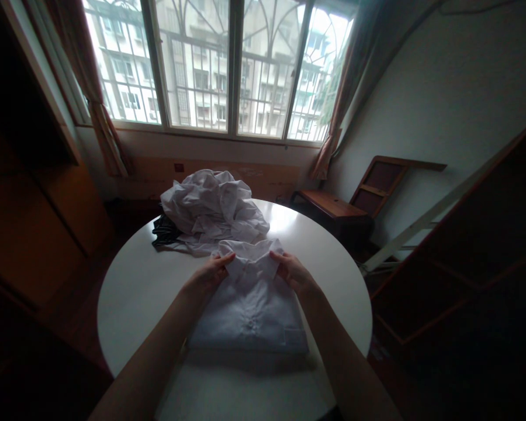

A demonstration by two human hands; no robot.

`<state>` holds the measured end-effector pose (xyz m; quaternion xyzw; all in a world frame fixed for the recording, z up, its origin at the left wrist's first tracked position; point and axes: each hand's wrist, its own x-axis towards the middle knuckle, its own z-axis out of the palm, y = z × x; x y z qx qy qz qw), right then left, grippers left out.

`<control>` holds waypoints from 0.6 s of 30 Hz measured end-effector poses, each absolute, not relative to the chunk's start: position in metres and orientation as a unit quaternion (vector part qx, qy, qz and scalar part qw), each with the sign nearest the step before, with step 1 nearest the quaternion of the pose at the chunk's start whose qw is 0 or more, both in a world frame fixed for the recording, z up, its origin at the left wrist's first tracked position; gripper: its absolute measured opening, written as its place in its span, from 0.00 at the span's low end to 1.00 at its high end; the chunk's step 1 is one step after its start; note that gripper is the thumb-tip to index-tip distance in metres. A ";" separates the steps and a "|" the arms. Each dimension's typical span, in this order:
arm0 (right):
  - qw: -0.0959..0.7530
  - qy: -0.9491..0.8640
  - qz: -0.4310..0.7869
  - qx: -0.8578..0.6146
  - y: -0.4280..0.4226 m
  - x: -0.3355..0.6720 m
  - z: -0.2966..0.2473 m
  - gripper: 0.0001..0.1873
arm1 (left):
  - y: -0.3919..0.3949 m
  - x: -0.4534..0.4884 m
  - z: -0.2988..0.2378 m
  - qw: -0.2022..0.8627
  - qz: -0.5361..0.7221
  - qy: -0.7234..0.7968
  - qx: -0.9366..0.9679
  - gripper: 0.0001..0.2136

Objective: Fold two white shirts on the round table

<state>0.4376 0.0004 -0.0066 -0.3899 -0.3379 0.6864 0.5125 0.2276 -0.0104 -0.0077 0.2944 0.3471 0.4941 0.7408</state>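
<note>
Shirt (248,318), pale, folded, collared

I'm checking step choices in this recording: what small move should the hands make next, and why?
Probably a light outward tug on the white cloth collar: the left hand and right hand hold its opposite sides, and the white, roughly rectangular folded shirt below shows creases down its middle, which that pull might ease.
</note>
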 end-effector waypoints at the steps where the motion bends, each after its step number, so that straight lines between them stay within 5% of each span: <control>1: 0.515 -0.337 0.693 -0.377 0.000 0.437 -0.006 0.07 | -0.010 0.228 -0.008 0.743 0.499 0.336 0.294 0.01; 18: 0.533 -0.330 0.683 -0.375 0.001 0.437 -0.005 0.04 | -0.006 0.233 -0.009 0.721 0.515 0.361 0.292 0.02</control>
